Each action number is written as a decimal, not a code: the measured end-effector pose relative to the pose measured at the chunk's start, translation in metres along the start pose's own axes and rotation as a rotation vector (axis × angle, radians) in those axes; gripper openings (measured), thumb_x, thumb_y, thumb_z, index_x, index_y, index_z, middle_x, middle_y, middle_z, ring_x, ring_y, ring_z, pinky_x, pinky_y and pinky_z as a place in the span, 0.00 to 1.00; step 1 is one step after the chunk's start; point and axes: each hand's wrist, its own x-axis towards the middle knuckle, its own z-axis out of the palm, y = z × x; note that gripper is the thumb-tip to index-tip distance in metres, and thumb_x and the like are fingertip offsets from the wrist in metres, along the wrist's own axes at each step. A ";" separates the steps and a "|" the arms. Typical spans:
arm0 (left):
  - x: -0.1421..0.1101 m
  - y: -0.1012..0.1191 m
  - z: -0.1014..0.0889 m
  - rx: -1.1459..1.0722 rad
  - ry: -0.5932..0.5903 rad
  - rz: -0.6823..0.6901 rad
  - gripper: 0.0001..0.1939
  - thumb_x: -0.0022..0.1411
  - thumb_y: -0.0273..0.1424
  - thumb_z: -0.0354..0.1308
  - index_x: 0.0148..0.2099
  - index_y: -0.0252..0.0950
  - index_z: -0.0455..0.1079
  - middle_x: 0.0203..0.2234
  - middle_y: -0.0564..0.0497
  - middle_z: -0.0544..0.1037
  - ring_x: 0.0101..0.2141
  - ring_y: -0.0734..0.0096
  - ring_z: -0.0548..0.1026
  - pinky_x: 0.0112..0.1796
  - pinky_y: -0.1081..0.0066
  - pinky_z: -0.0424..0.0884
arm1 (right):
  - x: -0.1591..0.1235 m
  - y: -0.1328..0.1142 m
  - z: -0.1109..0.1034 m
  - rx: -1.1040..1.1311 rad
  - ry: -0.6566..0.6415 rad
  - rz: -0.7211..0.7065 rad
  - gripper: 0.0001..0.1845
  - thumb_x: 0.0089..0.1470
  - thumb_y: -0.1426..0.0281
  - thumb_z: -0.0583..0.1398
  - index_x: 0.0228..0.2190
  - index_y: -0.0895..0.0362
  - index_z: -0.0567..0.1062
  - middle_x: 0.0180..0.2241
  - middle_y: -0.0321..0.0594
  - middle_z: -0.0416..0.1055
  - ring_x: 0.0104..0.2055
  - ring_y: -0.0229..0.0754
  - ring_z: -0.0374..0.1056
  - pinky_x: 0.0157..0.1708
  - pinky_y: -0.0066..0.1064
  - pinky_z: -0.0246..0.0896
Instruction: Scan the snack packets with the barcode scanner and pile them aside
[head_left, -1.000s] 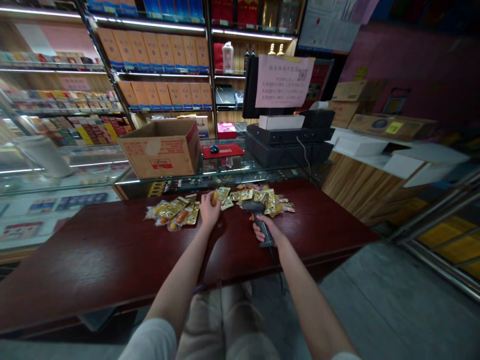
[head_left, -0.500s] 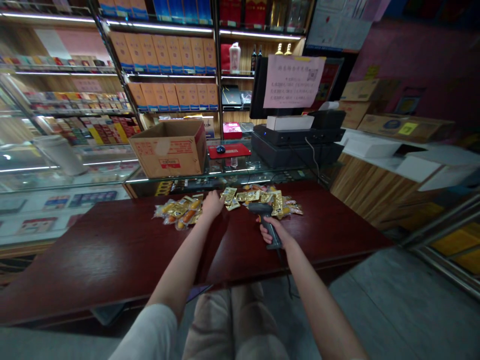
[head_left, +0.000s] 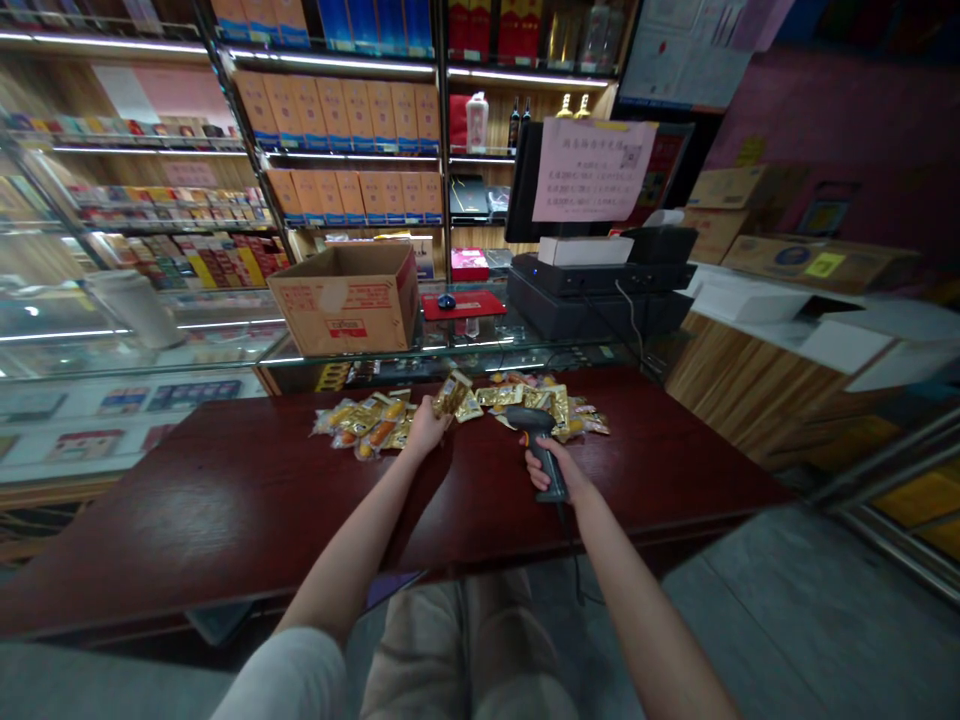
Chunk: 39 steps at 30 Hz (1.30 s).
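Note:
My left hand (head_left: 427, 428) is closed on a gold snack packet (head_left: 452, 393), which is tilted up from the table. In my right hand (head_left: 553, 470) is a dark grey barcode scanner (head_left: 529, 421), its head pointing left toward the packets and its cable hanging over the table edge. Left of my left hand lies a pile of clear and gold packets (head_left: 364, 424), some with orange and yellow contents. Behind the scanner is another heap of gold packets (head_left: 556, 402). All rest on the dark red-brown table (head_left: 225, 500).
A cardboard box (head_left: 349, 305) stands open on the glass counter beyond the table. Right of it are a mouse (head_left: 446, 301) on a red mat, a monitor with a paper notice (head_left: 592, 170) and a black cash drawer (head_left: 592, 305). Stocked shelves line the back.
My left hand has picked up the edge of a gold packet and raised it toward the scanner side. My right hand keeps the scanner in nearly the same place.

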 end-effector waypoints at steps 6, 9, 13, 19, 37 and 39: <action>-0.053 -0.002 -0.009 0.014 -0.015 0.135 0.15 0.48 0.31 0.66 0.37 0.41 0.63 0.29 0.50 0.75 0.33 0.59 0.74 0.39 0.65 0.66 | -0.008 0.004 0.010 -0.054 -0.055 -0.037 0.18 0.53 0.57 0.61 0.40 0.55 0.66 0.18 0.24 0.61 0.11 0.29 0.50 0.11 0.24 0.46; -0.062 0.000 -0.005 -0.015 -0.031 0.140 0.15 0.47 0.30 0.66 0.36 0.41 0.64 0.29 0.50 0.75 0.33 0.60 0.74 0.38 0.66 0.66 | -0.008 0.006 0.011 -0.075 -0.068 -0.032 0.18 0.55 0.56 0.61 0.40 0.55 0.67 0.18 0.24 0.61 0.11 0.29 0.49 0.10 0.23 0.47; -0.062 0.001 0.000 0.100 -0.069 0.128 0.14 0.49 0.30 0.65 0.36 0.41 0.63 0.31 0.48 0.76 0.34 0.59 0.75 0.37 0.66 0.66 | -0.006 0.007 0.009 -0.086 -0.076 -0.034 0.18 0.55 0.55 0.61 0.38 0.55 0.66 0.18 0.24 0.60 0.10 0.28 0.48 0.10 0.23 0.48; -0.063 0.000 0.000 0.154 -0.078 0.158 0.15 0.52 0.29 0.64 0.42 0.38 0.67 0.36 0.43 0.78 0.38 0.55 0.76 0.42 0.62 0.69 | -0.004 0.009 0.005 -0.091 -0.065 -0.016 0.17 0.55 0.56 0.61 0.37 0.55 0.66 0.17 0.23 0.60 0.10 0.29 0.49 0.10 0.23 0.48; -0.049 -0.018 -0.025 0.716 0.274 0.210 0.27 0.66 0.37 0.50 0.62 0.28 0.67 0.62 0.31 0.67 0.67 0.41 0.54 0.63 0.38 0.32 | -0.006 0.006 0.009 -0.013 0.019 -0.087 0.21 0.50 0.55 0.65 0.39 0.55 0.68 0.17 0.25 0.63 0.10 0.29 0.51 0.10 0.24 0.48; -0.047 -0.012 -0.021 0.876 0.284 0.147 0.32 0.66 0.40 0.49 0.63 0.21 0.64 0.64 0.27 0.63 0.68 0.38 0.50 0.64 0.39 0.32 | -0.006 0.004 0.008 0.017 0.051 -0.105 0.20 0.50 0.56 0.65 0.38 0.55 0.68 0.17 0.24 0.63 0.11 0.30 0.52 0.11 0.23 0.47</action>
